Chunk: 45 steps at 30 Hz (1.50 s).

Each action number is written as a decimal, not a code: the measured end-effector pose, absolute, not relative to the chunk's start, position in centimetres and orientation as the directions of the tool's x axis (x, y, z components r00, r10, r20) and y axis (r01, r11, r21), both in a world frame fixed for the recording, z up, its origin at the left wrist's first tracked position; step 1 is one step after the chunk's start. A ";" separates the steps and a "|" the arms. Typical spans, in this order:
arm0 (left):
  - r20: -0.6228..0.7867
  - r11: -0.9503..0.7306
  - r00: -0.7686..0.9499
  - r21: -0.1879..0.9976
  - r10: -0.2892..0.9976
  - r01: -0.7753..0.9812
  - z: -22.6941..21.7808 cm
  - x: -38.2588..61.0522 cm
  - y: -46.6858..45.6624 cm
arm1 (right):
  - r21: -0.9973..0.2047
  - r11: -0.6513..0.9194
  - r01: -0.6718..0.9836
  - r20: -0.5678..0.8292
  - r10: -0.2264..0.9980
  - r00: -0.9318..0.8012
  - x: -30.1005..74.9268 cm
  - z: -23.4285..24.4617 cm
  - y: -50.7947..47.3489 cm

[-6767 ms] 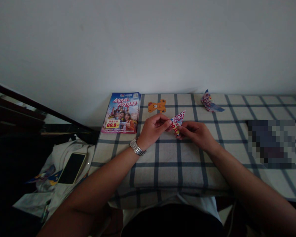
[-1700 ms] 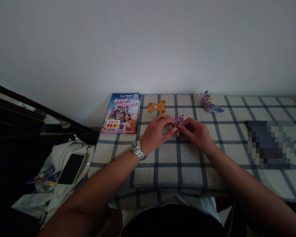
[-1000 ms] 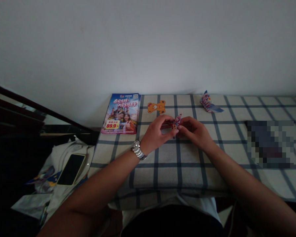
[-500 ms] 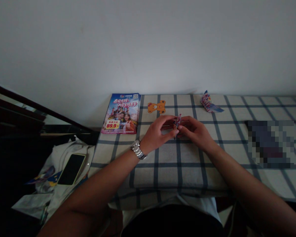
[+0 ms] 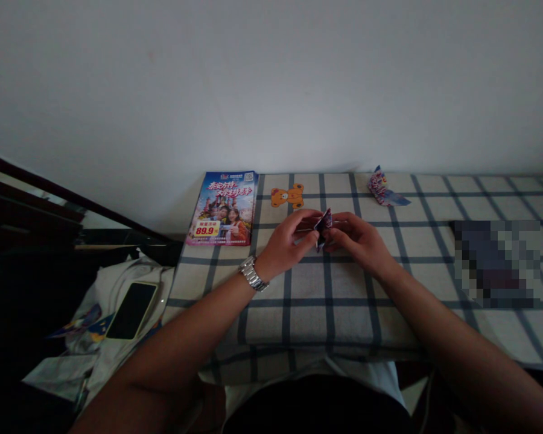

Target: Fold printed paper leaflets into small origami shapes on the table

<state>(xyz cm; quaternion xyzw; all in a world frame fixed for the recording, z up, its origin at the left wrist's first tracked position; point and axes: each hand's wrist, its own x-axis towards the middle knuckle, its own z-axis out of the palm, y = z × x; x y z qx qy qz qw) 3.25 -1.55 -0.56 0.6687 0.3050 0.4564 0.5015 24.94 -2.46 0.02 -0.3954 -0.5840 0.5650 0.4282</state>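
Between my two hands is a small folded paper [image 5: 324, 229], printed in dark blue, red and white, held above the checked tablecloth. My left hand [image 5: 289, 241], with a silver watch on the wrist, pinches its left side between thumb and fingers. On the other side my right hand [image 5: 355, 241] grips it the same way. The paper's layers stand apart, with a dark gap showing between them. Farther back on the right lies another folded paper piece [image 5: 382, 188], printed in similar colours, with a pointed tip and a flat blue tail.
A stack of printed flyers [image 5: 224, 208] lies at the table's left end. Beside it is a flat orange bear shape [image 5: 287, 196]. A pixelated dark item [image 5: 495, 265] is on the right. A phone [image 5: 132, 310] rests on white bags below the table's left edge.
The folded paper has opened out between my fingers, and its dark inner gap now shows. My left thumb has shifted slightly to the left. Everything else stays where it was.
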 end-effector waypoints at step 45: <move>0.254 -0.272 0.373 0.962 0.892 -0.005 0.4 2.9 -1.3 | -0.987 0.154 0.044 0.139 0.960 -0.244 25.1 -0.2 -2.3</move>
